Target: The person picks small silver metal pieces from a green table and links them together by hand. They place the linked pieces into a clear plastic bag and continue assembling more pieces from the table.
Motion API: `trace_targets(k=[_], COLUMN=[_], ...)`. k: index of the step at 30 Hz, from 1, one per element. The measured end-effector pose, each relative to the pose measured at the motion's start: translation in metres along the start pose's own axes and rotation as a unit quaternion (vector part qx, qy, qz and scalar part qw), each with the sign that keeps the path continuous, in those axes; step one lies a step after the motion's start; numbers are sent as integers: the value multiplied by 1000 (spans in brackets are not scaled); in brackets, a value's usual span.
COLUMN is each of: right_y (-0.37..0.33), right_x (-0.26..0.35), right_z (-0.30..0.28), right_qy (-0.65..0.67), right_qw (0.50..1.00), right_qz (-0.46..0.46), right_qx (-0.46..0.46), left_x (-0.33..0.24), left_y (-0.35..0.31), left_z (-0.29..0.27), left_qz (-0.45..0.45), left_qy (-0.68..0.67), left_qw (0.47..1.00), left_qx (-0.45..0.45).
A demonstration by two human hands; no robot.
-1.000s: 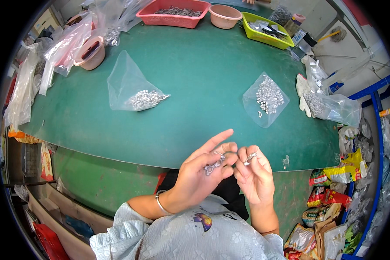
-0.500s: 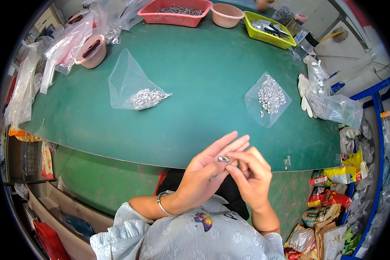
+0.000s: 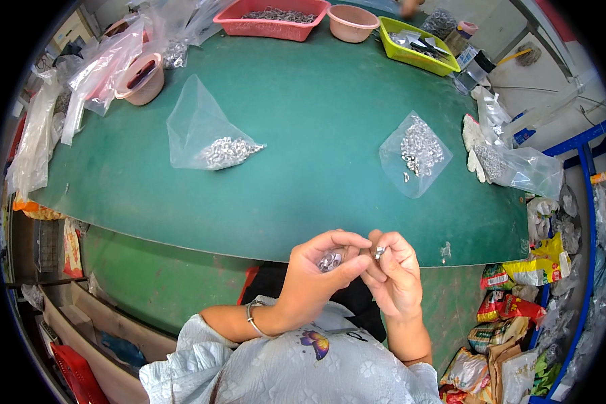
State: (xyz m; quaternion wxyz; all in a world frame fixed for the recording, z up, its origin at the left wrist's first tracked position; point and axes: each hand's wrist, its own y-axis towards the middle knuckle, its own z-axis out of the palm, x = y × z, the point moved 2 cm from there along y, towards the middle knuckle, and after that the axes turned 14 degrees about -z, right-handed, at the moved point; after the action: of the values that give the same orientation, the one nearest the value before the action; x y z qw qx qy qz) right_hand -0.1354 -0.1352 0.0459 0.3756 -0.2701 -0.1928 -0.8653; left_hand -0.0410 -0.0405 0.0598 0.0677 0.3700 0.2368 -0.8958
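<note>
Near the table's front edge my left hand (image 3: pixel 310 276) is curled loosely around several small shiny metal pieces (image 3: pixel 329 261), which show in the hollow of its palm. Beside it my right hand (image 3: pixel 398 279) pinches one small silver metal piece (image 3: pixel 380 252) between thumb and forefinger. The fingertips of both hands meet or nearly meet. Two clear plastic sheets or flat bags lie farther off: the left one (image 3: pixel 194 121) bears a heap of small silver metal pieces (image 3: pixel 227 153), the right one (image 3: pixel 392 153) a similar heap (image 3: pixel 421 149).
Along the far edge stand a red tray (image 3: pixel 269 28) of metal parts, a pink bowl (image 3: pixel 351 25) and a yellow-green tray (image 3: pixel 411 55). Plastic bags (image 3: pixel 108 74) and another pink bowl (image 3: pixel 148 91) crowd the left. A white glove (image 3: pixel 474 145) and a bag of metal parts (image 3: pixel 525 168) lie right.
My left fingers have curled from stretched out to bent around the metal pieces. My right hand has drawn slightly away from the left palm, raising one piece in its fingertips.
</note>
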Motion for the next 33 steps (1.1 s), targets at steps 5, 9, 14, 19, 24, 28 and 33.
trace_targets(k=[5,9,14,19,24,28,33], right_y=[-5,-4,-8,-5,-6,-5,-6], right_x=[0,10,10,10,11,12,11], right_z=[2,10,17,18,22,23,22], right_qy=[-112,-505,-491,-515,-547,-547,-548], right_qw=[993,811,819,788,755,755,753], right_qz=[-45,-279,-297,-335,-360,-358,-359], right_qx=[-1,103,-4,30,40,44,56], left_x=[1,0,-1,8,10,9,11], left_y=[3,4,8,13,14,14,16], left_z=[-2,-2,-8,-9,-9,-9,-11], left_qz=[98,70,-172,-238,-261,-263,-263], left_qy=[73,59,-141,-227,-235,-231,-248], left_qw=[992,995,963,905,897,900,895], left_qx=[-17,-27,151,269,270,259,261])
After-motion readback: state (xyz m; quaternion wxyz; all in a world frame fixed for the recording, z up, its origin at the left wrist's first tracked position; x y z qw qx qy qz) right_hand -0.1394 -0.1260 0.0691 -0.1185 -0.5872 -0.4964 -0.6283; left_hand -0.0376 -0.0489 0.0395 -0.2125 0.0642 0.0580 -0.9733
